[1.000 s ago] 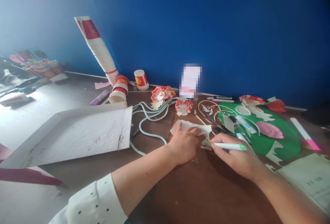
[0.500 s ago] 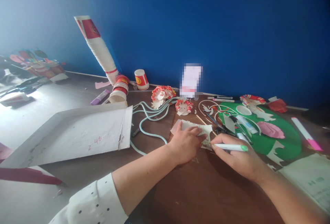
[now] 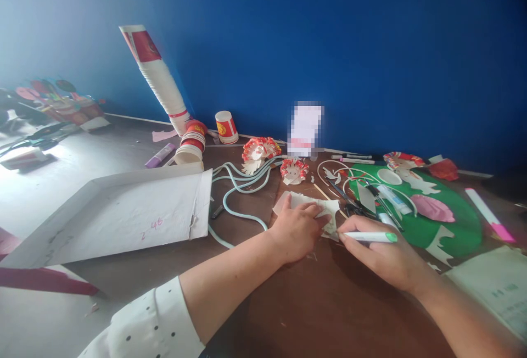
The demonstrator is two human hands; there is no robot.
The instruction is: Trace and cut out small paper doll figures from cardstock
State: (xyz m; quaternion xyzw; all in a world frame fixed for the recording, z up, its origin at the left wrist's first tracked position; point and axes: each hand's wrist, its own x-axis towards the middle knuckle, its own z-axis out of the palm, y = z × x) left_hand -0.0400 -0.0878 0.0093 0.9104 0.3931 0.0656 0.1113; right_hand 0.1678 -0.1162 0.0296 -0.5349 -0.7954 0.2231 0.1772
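My left hand [image 3: 300, 229] lies with fingers spread on a white paper piece [image 3: 296, 201], pressing it against the brown tabletop. In my right hand [image 3: 376, 251] is a white marker with a green end [image 3: 368, 236], pinched between thumb and fingers. Its tip side points left, at the paper's right lower edge; the tip itself is hidden by my fingers. Just beyond my right hand lie dark-handled scissors [image 3: 349, 201], partly covered. Behind the paper sits a red and white cut-cup shape [image 3: 293, 171].
A white box lid [image 3: 135, 215] lies left, beside a pale blue cable [image 3: 242, 215]. Stacked paper cups [image 3: 160, 83] lean on the blue wall; one cup [image 3: 226, 127] stands inverted. Right, a green disc [image 3: 465, 226] carries paper scraps and a glue stick. A pink marker [image 3: 489, 214] lies beyond.
My right hand and the marker have shifted very slightly to the right. My left hand stays in place on the paper.
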